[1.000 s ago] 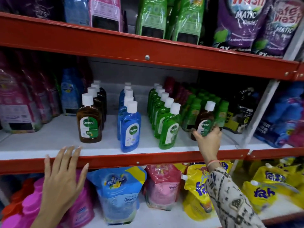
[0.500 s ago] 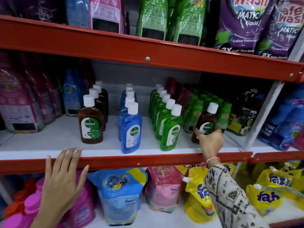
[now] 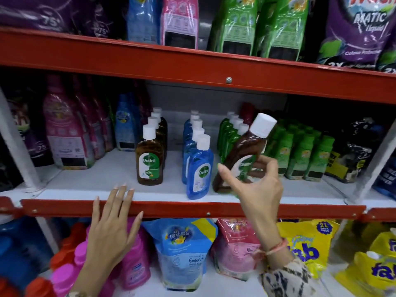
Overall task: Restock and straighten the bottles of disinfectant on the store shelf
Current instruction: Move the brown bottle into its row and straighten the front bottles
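The right hand is clamped on a brown disinfectant bottle at centre right of the frame, tilted with its white cap toward the upper right. The left hand lies flat with fingers spread on the red shelf lip at lower left, holding nothing. Risk: the tilted bottle is just beside the front blue bottle and in front of the green row; a sideways swing toward the brown row would likely topple them.

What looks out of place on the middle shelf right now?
One brown bottle is tilted, cap leaning right, held in the right hand in front of the green row, away from the brown row. Nothing spilled.
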A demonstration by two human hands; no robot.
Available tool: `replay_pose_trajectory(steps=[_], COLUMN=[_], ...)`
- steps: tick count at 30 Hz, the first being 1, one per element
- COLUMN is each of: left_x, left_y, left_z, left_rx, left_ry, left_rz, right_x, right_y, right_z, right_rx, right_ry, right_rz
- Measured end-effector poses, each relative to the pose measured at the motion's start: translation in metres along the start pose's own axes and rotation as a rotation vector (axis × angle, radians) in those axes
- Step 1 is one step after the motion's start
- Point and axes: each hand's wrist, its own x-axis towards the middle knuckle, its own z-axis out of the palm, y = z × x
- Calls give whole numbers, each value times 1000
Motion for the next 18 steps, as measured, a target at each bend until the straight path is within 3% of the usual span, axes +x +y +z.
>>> replay_pose_trajectory(steps=[7,18], left_x=[-3,-6], left_y=[-20,-39], left_z=[-2,-4], left_rx=[-5,-45], left_ry=[-15,-39], left_rz=[11,30], right_x=[-43,-67], right_y=[-32,-19], right_z=[86,177], right_rx=[99,-96], right_ry=[-177,-287], right_rz=[-16,56])
